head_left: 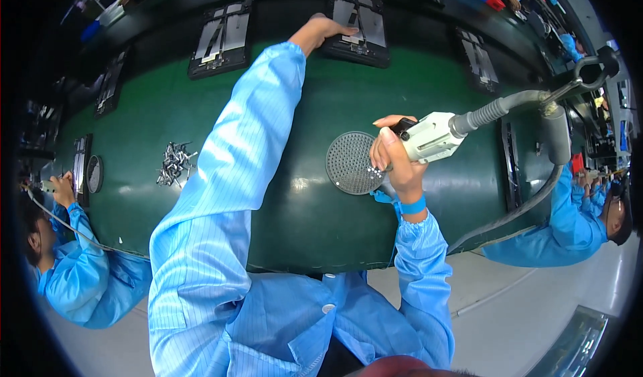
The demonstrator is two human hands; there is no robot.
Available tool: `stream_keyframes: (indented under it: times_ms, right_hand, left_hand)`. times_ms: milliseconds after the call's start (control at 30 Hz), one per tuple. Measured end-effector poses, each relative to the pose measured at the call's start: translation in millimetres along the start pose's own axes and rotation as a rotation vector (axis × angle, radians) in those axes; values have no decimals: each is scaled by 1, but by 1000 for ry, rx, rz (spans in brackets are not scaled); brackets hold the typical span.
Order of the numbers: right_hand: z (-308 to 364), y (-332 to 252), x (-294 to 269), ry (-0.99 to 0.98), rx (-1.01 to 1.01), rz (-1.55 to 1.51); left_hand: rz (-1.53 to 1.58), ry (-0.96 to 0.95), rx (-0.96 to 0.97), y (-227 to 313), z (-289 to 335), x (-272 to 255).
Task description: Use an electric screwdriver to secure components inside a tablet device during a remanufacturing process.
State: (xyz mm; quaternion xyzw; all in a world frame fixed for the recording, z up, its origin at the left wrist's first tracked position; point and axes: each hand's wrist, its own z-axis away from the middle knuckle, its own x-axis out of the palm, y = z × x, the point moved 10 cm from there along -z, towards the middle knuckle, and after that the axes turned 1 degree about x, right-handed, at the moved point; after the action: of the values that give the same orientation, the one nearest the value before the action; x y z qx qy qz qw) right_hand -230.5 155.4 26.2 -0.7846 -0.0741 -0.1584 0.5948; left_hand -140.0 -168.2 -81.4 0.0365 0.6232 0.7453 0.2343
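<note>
My left arm stretches across the green bench to an opened tablet [372,42], a black frame with silver panels inside. My left hand [323,30] grips its left edge, with one digit lying over the inner parts and the other fingers partly hidden. In my right hand [395,159] is a white electric screwdriver [432,138], its body pointing right to a thick grey cord. The fingers wrap round its front end, above a round perforated tray [349,151]. A few small bright screws lie at the tray's right side, by my fingertips.
More opened tablets stand along the far side, including one at left [223,39] and one at right [477,61]. A pile of screws [175,164] lies left of my arm. The grey cord [557,136] hangs at right. Co-workers sit at both sides.
</note>
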Motion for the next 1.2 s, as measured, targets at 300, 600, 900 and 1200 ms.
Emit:
stream_keyframes:
  times_ms: [300, 600, 900, 1200]
  right_hand:
    - [2, -2, 8, -23, -21, -5]
    - [-2, 0, 4, -52, -66, 33]
    - [1, 2, 2, -98, -63, 70]
    - [1, -5, 18, -122, -72, 67]
  left_hand:
    - [335, 181, 226, 10, 143, -72]
    - [283, 328, -76, -88, 399, -88]
    - [-706, 450, 75, -64, 476, -104]
    - [-834, 293, 405, -62, 415, -213]
